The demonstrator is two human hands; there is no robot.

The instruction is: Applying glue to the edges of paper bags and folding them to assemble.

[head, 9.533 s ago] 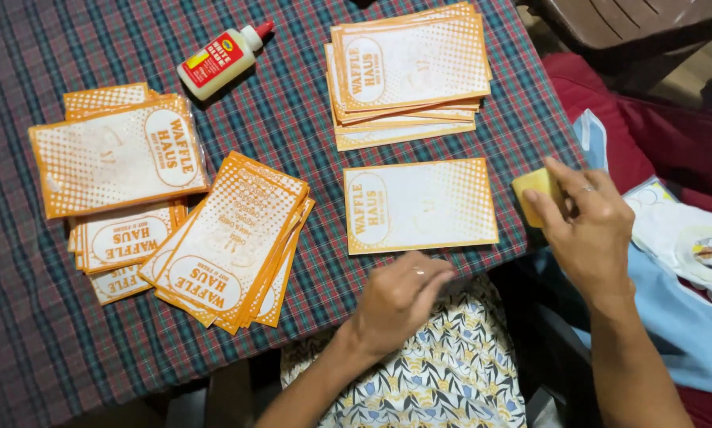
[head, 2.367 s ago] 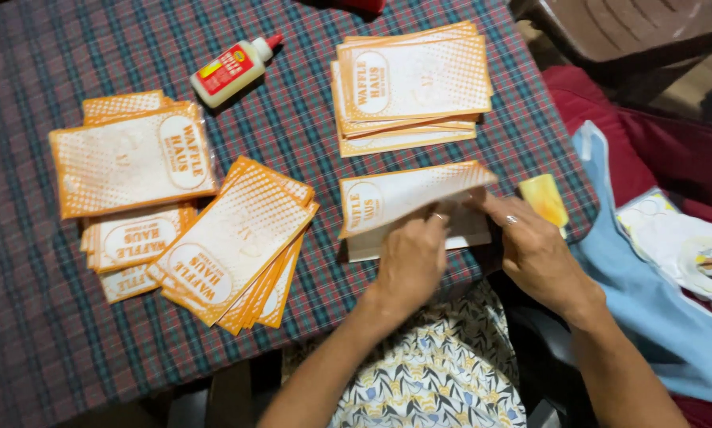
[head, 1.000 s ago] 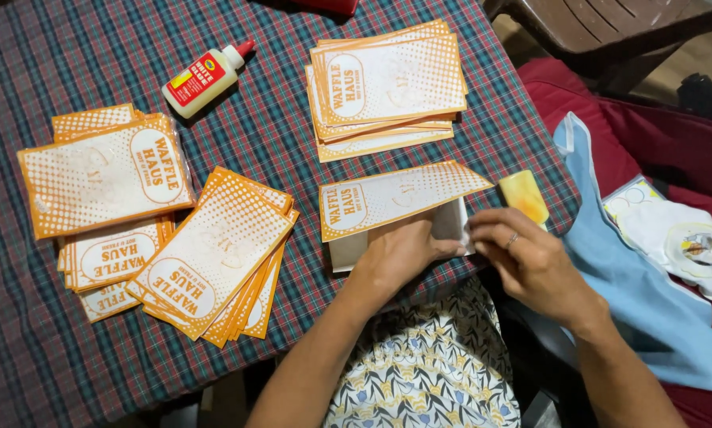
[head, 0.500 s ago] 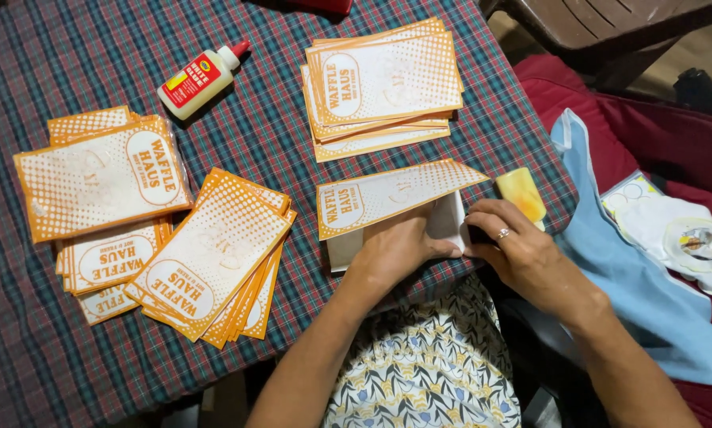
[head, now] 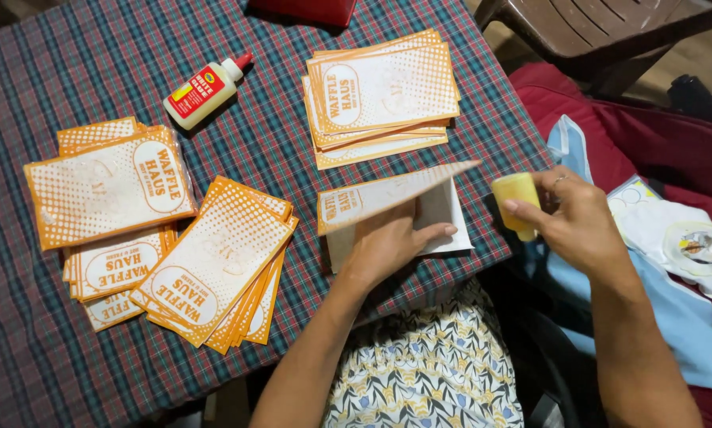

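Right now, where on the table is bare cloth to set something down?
Bare tablecloth runs along the far left edge, behind the glue bottle, and between that bottle and the far stack. The left stacks and fanned stack crowd together. The left hand presses the folded bag.

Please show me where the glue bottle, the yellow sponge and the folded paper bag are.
glue bottle [head: 202, 89], head view, on its label.
yellow sponge [head: 516, 200], head view, on its side face.
folded paper bag [head: 379, 196], head view, on its raised flap.
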